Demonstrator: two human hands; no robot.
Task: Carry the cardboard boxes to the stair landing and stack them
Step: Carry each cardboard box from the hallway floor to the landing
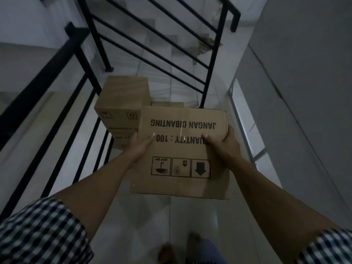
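I hold a brown cardboard box [182, 149] in front of me above the floor; its printed top reads upside down "JANGAN DIBANTING". My left hand [140, 147] grips its left edge with the thumb lying on top. My right hand [223, 142] grips the right edge, fingers curled onto the top face. Just beyond it, against the railing, stands a stack of cardboard boxes [122, 103]. A lower box [167, 104] shows as a thin strip behind the held box's far edge.
A black metal railing [62, 96] runs along the left and across the far side. Pale tiled stairs [162, 44] descend beyond it, with debris [205, 44] on them. A grey wall [297, 92] closes the right. My feet [181, 248] stand on the tiled floor.
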